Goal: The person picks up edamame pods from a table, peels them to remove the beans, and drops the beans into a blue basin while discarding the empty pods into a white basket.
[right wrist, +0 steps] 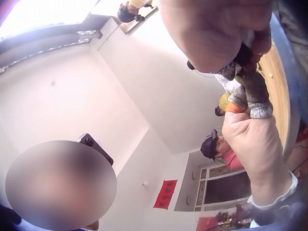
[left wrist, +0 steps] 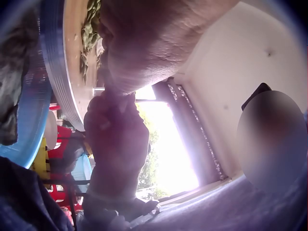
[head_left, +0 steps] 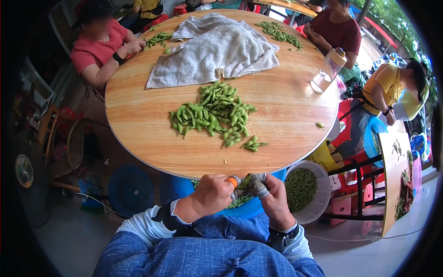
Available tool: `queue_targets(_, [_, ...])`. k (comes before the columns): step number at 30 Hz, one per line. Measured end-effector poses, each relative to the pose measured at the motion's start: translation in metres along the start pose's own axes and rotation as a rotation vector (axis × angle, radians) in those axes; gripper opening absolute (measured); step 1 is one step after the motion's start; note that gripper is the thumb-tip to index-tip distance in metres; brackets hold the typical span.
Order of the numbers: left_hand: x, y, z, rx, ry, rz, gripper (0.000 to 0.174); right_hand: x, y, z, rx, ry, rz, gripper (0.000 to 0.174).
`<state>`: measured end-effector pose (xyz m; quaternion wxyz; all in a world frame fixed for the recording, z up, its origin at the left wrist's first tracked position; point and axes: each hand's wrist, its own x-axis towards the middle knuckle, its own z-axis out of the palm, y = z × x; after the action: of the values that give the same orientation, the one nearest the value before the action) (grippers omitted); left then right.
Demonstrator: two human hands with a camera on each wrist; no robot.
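Observation:
Both hands meet just off the near table edge in the head view. A green pod (head_left: 245,181) is pinched between their covered fingertips. The left hand (head_left: 211,196) has an orange band and grey finger covers; its fingers curl round the pod's left end. Grey covers also wrap fingers of the right hand (head_left: 276,199), which grips the pod's other side. In the right wrist view the left hand (right wrist: 255,137) and right hand (right wrist: 221,36) touch at the fingertips. A heap of green pods (head_left: 212,111) lies on the round table (head_left: 134,115) beyond them.
A grey towel (head_left: 221,51) covers the table's far middle. A bottle (head_left: 326,71) stands at the right. Below the near edge is a blue basin (head_left: 251,210), beside a white basket (head_left: 318,207) holding pods. People sit around, and a tilted board (head_left: 392,184) stands at the right.

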<state>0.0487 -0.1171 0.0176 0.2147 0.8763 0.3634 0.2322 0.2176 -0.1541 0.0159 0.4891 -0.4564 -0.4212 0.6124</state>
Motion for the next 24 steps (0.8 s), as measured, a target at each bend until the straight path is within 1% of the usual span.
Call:
queue_targets(2, [-0.001,-0.002,0.002,-0.012,-0.002,0.008,0.034,0.001,0.001,0.001,0.015,0.008,-0.002,0.013])
queue_targets(5, [-0.001,-0.002,0.002,0.001,-0.016,0.015,0.025,0.004,0.01,0.0,0.076,0.018,0.053,0.015])
queue_targets(8, [0.005,-0.001,0.008,-0.561,0.092,-0.037,0.018,0.006,0.011,-0.002,0.2,-0.063,-0.025,0.017])
queue_targets(11, [0.007,0.003,0.005,-1.032,0.008,-0.168,0.022,0.007,0.02,-0.001,0.356,-0.117,-0.124,0.02])
queue_targets(14, [0.004,-0.005,0.004,-1.154,-0.074,-0.27,0.016,0.01,0.027,-0.001,0.356,-0.133,-0.197,0.021])
queue_targets(17, [-0.001,-0.009,0.015,-1.502,-0.117,-0.391,0.016,0.013,0.031,-0.003,0.295,-0.144,-0.245,0.019])
queue_targets(20, [-0.003,-0.013,0.018,-1.779,-0.156,-0.453,0.013,0.015,0.036,-0.006,0.244,-0.182,-0.287,0.016])
queue_targets(23, [0.0,-0.004,0.013,-1.726,-0.101,-0.686,0.022,0.015,0.034,-0.005,0.218,-0.202,-0.285,0.015])
queue_targets(24, [0.001,-0.005,0.011,-1.705,-0.128,-0.684,0.023,0.014,0.033,-0.005,0.201,-0.188,-0.263,0.014])
